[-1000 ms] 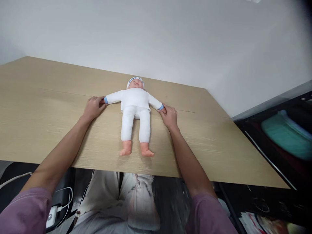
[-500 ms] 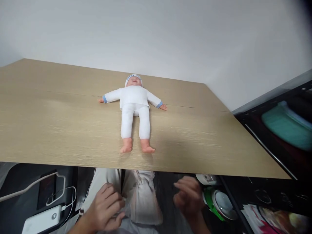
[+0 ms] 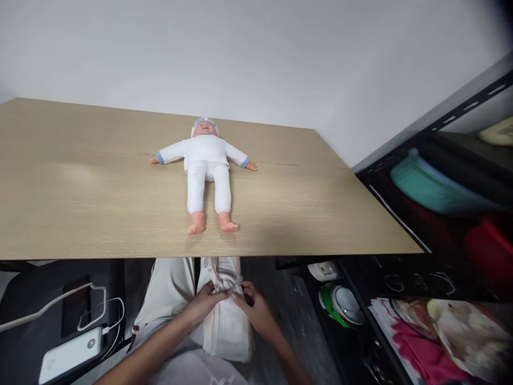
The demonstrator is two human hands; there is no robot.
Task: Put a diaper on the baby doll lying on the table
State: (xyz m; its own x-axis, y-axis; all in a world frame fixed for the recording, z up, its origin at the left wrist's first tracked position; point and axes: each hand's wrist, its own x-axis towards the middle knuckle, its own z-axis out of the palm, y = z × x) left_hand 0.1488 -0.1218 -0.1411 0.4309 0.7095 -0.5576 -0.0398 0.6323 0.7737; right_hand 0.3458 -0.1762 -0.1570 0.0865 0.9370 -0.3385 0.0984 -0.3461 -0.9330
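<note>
In the lower middle of the frame, below the near edge of the table (image 3: 100, 214), the left hand (image 3: 205, 305) and the right hand (image 3: 255, 310) are working close together, thumbs almost meeting, both pinching the upper part of a white diaper (image 3: 228, 334). The diaper is lying over the person's lap, its gathered top reaching up toward the table edge.

Around them, a dark padded surface (image 3: 24, 291) is filling the lower left, bearing a white power bank (image 3: 66, 357) and a looping cable (image 3: 52, 306). To the right of the hands, a round green-and-white container (image 3: 342, 306) is sitting low down, and farther right a rack is holding a pink cloth (image 3: 425, 345) and, higher up, a teal item (image 3: 435, 184).

On the table, left of the frame's centre, a doll (image 3: 206, 152) in white clothes is lying on its back, arms spread, feet pointing toward the near edge. The tabletop is stretching widely to both sides of the doll, while the wall (image 3: 180, 53) is closing off the far side. The near edge is running straight across above the hands, separating them from the doll.
</note>
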